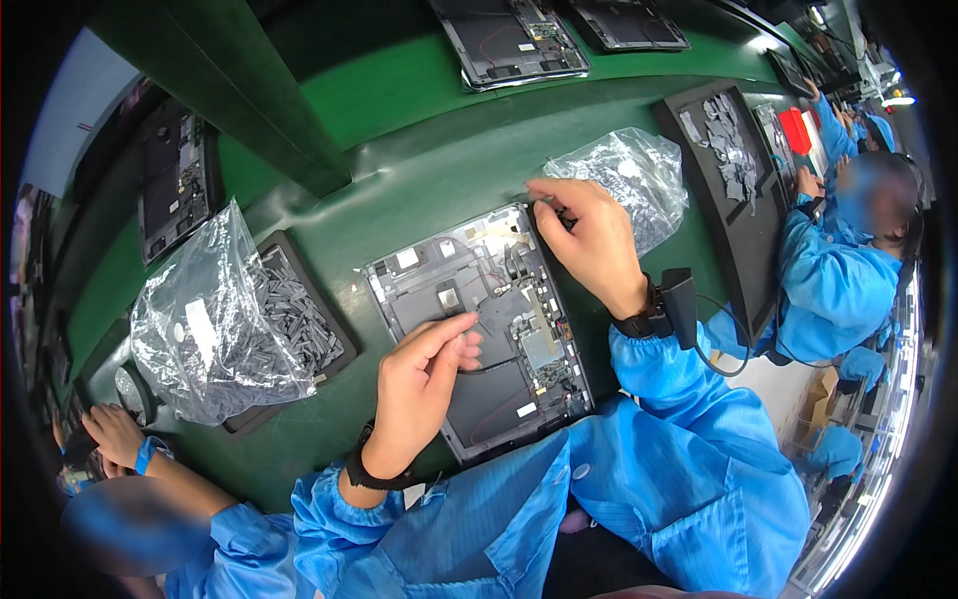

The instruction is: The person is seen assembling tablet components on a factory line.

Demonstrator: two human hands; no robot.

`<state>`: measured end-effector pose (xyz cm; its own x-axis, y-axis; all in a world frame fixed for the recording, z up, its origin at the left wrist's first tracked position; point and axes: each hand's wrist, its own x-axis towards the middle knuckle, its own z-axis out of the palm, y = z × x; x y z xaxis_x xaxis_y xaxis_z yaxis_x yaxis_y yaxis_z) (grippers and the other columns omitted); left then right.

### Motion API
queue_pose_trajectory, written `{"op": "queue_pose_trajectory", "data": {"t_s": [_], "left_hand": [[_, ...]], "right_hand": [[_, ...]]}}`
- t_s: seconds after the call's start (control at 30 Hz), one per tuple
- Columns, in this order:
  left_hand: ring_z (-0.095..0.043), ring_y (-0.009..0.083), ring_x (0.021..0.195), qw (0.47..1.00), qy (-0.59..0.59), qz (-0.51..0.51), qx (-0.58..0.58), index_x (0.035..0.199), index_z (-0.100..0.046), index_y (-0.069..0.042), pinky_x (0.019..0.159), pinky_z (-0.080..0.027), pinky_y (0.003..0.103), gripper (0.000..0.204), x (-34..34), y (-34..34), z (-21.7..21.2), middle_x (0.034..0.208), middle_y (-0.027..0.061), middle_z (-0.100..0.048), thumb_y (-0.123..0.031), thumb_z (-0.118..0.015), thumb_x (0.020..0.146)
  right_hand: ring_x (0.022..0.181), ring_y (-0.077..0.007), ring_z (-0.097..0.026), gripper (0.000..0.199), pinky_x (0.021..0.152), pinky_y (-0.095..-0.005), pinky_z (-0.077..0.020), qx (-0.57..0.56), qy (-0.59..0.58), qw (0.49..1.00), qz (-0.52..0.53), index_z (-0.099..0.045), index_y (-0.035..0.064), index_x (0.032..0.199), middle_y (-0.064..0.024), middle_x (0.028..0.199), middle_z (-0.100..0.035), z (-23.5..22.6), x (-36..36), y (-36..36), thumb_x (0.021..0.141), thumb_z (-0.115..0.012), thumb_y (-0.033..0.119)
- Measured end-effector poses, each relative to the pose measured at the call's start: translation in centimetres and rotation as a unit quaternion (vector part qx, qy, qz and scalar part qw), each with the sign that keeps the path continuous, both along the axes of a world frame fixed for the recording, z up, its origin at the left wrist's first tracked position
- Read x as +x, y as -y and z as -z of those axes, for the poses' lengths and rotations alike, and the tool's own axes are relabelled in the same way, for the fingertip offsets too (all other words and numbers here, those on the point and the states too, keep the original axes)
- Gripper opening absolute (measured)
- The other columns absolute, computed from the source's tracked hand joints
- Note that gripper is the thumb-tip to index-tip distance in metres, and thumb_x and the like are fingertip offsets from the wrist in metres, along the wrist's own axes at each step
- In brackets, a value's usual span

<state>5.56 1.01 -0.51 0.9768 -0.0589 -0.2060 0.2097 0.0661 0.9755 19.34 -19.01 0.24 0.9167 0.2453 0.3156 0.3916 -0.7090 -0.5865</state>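
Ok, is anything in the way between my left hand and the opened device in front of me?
Nothing visible: your left hand is right over the opened device. One clear plastic bag lies off to its left, another to its upper right.

From the person's head, the left fisheye camera looks steeply down and a little forward over the blue cloth smock (449, 539), with the bare left hand (424, 374) and bare right hand (594, 235) at close range near mid-frame. The long, dark-green bench (349, 235) bows across its field, which reaches sideways to a blue-clad co-worker on the left (244, 554) and another on the right (838, 275).
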Motion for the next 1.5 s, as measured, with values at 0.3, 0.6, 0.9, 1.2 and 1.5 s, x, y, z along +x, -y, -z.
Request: {"op": "queue_pose_trajectory", "data": {"t_s": [0.3,0.6,0.9,1.2,1.5], "left_hand": [[-0.068,0.0207,0.089,0.989,-0.003,-0.065,-0.13,0.139,-0.039,0.003,0.079,-0.058,0.031,0.045,0.9,0.6,-2.1,0.104,0.0201,-0.068,0.002,-0.053,0.097],[-0.07,0.0243,0.084,0.98,0.072,-0.096,-0.158,0.138,-0.036,0.004,0.075,-0.06,0.035,0.048,1.5,3.3,-3.4,0.098,0.0188,-0.069,-0.002,-0.057,0.096],[-0.069,0.022,0.079,0.925,0.168,-0.008,0.342,0.1,-0.069,0.0,0.072,-0.054,0.032,0.014,7.8,-0.4,-3.6,0.093,0.0135,-0.071,-0.009,-0.062,0.091],[-0.065,0.0316,0.089,0.809,0.246,0.085,0.528,0.092,-0.071,-0.003,0.078,-0.051,0.041,0.014,11.7,0.7,-1.3,0.091,0.0113,-0.07,-0.012,-0.064,0.084],[-0.065,0.029,0.078,0.785,0.269,0.086,0.552,0.085,-0.072,-0.006,0.069,-0.051,0.041,0.01,12.4,1.0,-0.8,0.08,0.0085,-0.068,-0.014,-0.067,0.081]], "right_hand": [[0.07,-0.0199,-0.062,0.016,0.064,-0.0296,-0.0506,0.148,-0.049,0.982,-0.111,-0.071,0.0022,0.096,-0.0095,0.085,-0.068,-3.2,-3.8,-1.1,0.081,-0.068,0.001],[0.081,-0.0096,-0.063,0.014,0.067,-0.0228,-0.0496,0.413,-0.241,0.863,-0.165,-0.07,-0.0012,0.101,-0.0064,0.094,-0.069,-2.2,-7.3,-2.2,0.088,-0.067,0.005],[0.082,-0.0169,-0.067,0.015,0.074,-0.0268,-0.0516,0.252,-0.096,0.955,-0.127,-0.07,0.0002,0.102,-0.009,0.089,-0.07,-1.1,1.2,0.9,0.091,-0.063,0.007],[0.077,-0.0261,-0.06,0.011,0.067,-0.0353,-0.0504,-0.086,0.139,0.955,-0.249,-0.068,0.0058,0.083,-0.0053,0.08,-0.063,-0.2,3.0,0.8,0.074,-0.075,0.009],[0.083,-0.0247,-0.056,0.014,0.069,-0.0346,-0.0497,-0.219,0.171,0.929,-0.244,-0.056,0.0062,0.075,-0.0065,0.081,-0.053,-1.5,2.8,-1.5,0.069,-0.069,0.009]]}}
